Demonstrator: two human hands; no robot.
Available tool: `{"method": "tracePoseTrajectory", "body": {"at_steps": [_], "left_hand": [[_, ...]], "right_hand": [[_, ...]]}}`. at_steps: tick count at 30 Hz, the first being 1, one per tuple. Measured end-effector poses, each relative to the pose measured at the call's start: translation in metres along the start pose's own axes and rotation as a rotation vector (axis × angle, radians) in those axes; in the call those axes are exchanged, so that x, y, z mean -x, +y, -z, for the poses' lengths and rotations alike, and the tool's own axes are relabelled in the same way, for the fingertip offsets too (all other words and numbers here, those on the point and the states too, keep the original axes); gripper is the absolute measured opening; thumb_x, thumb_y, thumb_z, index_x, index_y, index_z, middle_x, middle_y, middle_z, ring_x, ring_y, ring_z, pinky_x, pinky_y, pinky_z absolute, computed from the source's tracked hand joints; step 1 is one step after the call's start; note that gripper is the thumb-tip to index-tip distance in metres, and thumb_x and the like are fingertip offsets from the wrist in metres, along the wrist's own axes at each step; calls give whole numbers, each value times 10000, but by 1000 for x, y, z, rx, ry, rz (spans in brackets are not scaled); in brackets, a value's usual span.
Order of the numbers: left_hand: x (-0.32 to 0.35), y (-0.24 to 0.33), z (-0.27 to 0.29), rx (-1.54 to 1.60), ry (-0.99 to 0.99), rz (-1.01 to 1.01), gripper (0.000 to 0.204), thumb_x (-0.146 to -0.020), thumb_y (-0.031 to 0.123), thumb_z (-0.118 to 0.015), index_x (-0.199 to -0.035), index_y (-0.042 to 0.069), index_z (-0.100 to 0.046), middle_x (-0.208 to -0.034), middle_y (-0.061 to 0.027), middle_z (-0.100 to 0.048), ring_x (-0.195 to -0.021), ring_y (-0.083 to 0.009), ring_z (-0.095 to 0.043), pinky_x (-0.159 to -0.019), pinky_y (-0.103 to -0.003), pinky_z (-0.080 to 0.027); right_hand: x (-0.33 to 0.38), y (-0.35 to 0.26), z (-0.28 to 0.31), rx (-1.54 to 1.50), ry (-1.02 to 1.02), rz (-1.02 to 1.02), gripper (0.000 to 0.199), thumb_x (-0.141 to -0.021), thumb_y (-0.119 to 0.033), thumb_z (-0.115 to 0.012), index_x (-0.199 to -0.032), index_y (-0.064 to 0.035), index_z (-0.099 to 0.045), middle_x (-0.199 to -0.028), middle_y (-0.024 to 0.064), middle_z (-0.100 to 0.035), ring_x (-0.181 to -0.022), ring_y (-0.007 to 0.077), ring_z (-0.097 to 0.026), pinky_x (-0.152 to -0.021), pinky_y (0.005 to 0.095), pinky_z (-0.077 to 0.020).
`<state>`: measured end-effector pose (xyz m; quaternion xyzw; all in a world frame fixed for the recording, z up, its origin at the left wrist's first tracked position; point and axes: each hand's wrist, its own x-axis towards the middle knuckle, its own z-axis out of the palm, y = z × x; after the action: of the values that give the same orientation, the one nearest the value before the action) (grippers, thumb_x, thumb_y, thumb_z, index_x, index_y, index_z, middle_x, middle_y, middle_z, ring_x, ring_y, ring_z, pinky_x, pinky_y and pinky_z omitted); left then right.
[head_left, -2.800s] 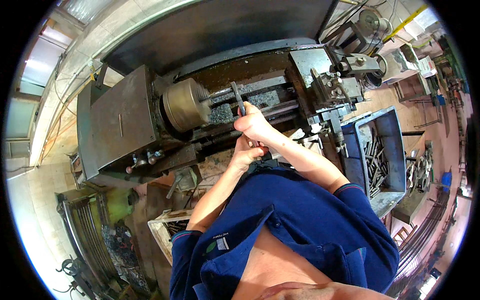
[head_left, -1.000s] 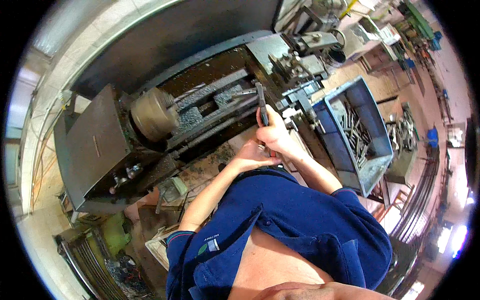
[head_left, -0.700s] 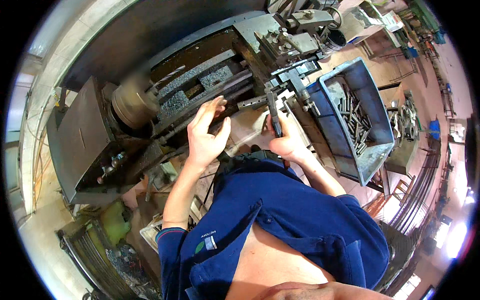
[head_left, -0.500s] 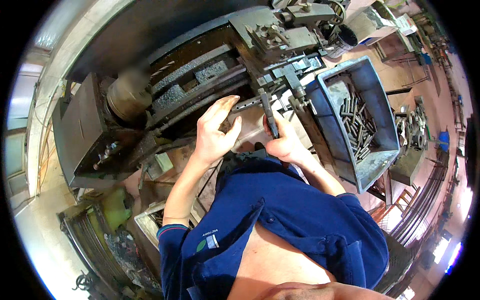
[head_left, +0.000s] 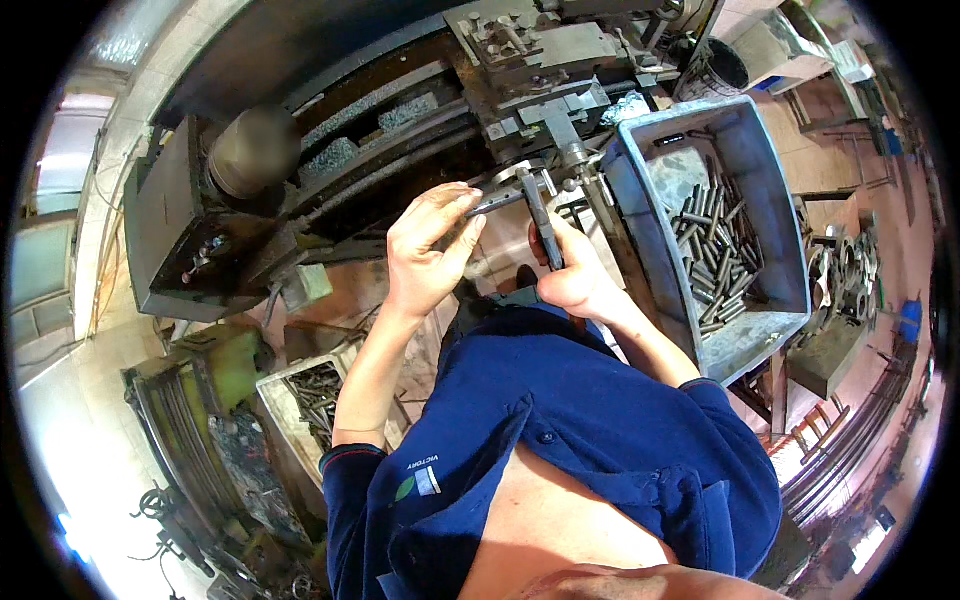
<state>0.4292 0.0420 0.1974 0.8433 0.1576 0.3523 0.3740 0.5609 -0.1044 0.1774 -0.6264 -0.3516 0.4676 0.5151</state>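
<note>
My left hand (head_left: pixel 432 245) is closed, its thumb and fingertips around the near-left end of a short dark metal rod (head_left: pixel 497 203) with a row of small holes. The other end of the rod meets a dark, narrow hand tool (head_left: pixel 536 212), whose exact kind I cannot make out. Wrapped round the lower part of that tool is my right hand (head_left: pixel 572 272). Both hands are in front of my body, at the front side of a lathe (head_left: pixel 400 150).
On the right stands a blue plastic bin (head_left: pixel 700 345) with many metal rods (head_left: pixel 715 250) in it. The lathe's chuck (head_left: pixel 255 152) is blurred, at the left. A pale crate (head_left: pixel 275 400) of metal parts sits lower left. A black bucket (head_left: pixel 715 68) stands beyond the bin.
My left thumb and fingers have drawn together on the end of the rod. The right hand still grips the tool. The whole view has shifted slightly.
</note>
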Motion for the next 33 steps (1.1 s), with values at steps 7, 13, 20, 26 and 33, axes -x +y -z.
{"method": "tracePoseTrajectory", "body": {"at_steps": [7,13,20,26,33], "left_hand": [[8,7,15,33,9,-117,148,-689,-29,-664,-833,-8,-640,-898,-125,-640,-918,-259,-602,-831,-335,-454],[21,5,47,175,91,86,106,-723,-5,-655,-827,-22,-647,-848,-118,-652,-861,-214,-620,-794,-293,-465],[42,-6,56,321,26,325,144,-843,13,-537,-954,-42,-611,-881,-102,-644,-674,-118,-575,-637,-239,-472],[53,-26,54,451,3,501,195,-838,-10,-513,-1016,-61,-574,-877,-116,-642,-630,-113,-566,-604,-229,-466],[96,-88,55,526,-72,765,204,-787,-2,-545,-973,-70,-591,-799,-103,-645,-742,-132,-604,-665,-232,-458]], "right_hand": [[10,9,-12,-52,-19,0,367,-492,-176,-543,-828,-75,-434,-738,-12,-384,-701,101,-355,-627,232,-302],[13,9,-35,-123,-6,80,400,-499,-240,-578,-835,-75,-438,-742,-15,-386,-696,101,-354,-628,230,-307],[11,17,-53,-253,7,94,460,-548,-306,-638,-906,-65,-479,-821,27,-492,-783,128,-476,-726,255,-379],[23,41,-27,-761,-77,120,431,-624,-132,-593,-1037,-20,-542,-1028,156,-594,-1017,274,-558,-874,396,-447],[65,39,-5,-941,233,-62,303,-698,-47,-464,-994,-5,-514,-946,162,-595,-446,84,-382,-405,223,-290]]}}
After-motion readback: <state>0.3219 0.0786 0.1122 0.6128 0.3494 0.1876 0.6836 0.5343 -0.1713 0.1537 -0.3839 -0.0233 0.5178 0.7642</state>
